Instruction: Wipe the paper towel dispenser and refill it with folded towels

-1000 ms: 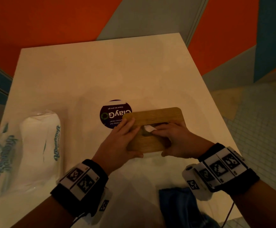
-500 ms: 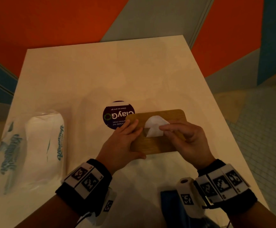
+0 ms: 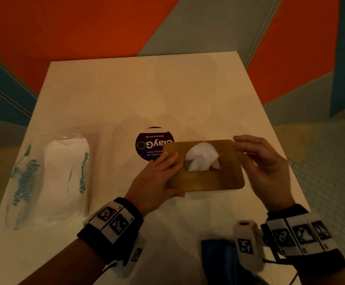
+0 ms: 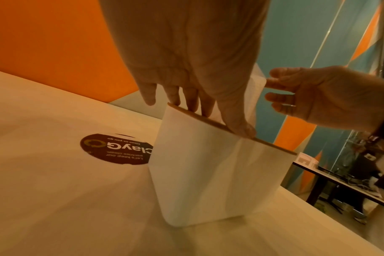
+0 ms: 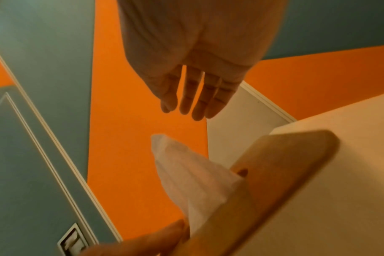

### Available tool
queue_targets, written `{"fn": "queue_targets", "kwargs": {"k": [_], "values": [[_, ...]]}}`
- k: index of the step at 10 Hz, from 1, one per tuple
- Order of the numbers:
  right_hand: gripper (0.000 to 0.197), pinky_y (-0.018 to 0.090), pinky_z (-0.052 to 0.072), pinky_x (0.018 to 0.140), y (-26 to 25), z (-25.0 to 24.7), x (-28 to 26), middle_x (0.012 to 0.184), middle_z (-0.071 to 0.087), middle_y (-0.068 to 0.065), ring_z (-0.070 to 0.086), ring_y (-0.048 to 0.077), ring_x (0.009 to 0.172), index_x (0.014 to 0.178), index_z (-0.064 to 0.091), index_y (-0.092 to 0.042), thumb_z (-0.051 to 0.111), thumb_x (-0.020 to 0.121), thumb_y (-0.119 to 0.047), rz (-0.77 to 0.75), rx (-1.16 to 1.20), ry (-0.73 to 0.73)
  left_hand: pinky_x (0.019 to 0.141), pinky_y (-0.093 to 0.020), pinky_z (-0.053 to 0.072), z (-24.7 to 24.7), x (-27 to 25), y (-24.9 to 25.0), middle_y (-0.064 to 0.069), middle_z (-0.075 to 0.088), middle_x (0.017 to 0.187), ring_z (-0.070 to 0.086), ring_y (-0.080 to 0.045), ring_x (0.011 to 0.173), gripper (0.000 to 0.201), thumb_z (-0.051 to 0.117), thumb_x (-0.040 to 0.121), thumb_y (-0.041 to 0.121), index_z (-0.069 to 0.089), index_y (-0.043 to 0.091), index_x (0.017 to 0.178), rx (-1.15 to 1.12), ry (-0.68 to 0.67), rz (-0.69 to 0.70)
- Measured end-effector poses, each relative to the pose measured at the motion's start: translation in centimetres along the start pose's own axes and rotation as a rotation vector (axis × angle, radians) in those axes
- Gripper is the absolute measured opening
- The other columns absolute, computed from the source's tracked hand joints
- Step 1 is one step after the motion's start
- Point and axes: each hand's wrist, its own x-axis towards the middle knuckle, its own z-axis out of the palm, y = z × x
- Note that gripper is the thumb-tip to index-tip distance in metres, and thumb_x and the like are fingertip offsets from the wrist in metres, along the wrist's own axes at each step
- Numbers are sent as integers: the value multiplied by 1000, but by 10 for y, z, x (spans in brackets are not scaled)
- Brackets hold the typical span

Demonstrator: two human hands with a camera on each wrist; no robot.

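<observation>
The dispenser is a white box (image 4: 215, 175) with a wooden lid (image 3: 204, 177) standing on the white table (image 3: 138, 95). A white towel (image 3: 201, 156) sticks up out of the lid's slot; it also shows as a towel (image 5: 191, 173) in the right wrist view. My left hand (image 3: 157, 175) rests on the lid's left end, fingers straight on top, thumb at the near edge. My right hand (image 3: 264, 161) hovers open just right of the towel, touching nothing. A plastic pack of folded towels (image 3: 64, 177) lies at the table's left.
A round dark ClayGo sticker (image 3: 153, 144) is on the table behind the dispenser. A blue cloth (image 3: 217, 262) lies at the near edge by my right wrist. Orange and teal wall panels rise behind the table; tiled floor lies to the right.
My right hand pulled the towel up through the slot, then let it go and drew back to the right. The left hand stayed on the lid.
</observation>
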Motion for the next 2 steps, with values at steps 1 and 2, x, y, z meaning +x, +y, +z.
{"fn": "queue_targets", "kwargs": {"k": [1,2], "values": [[22,14,48,83,-10,-18,8,109,58,-28,57,2,103,104,59,-22,55,82,-25,-33,-78,18,109,-19,16,7,-22,-9,27,8,138,4,8,128,76,26,72,72,28,33,137,-79,44,7],[31,20,52,83,-36,-37,16,111,61,-12,60,11,100,107,58,-26,53,84,-47,-7,-14,37,100,-12,30,21,-63,-30,35,28,130,28,16,118,86,3,59,87,41,47,125,-189,65,-131]]}}
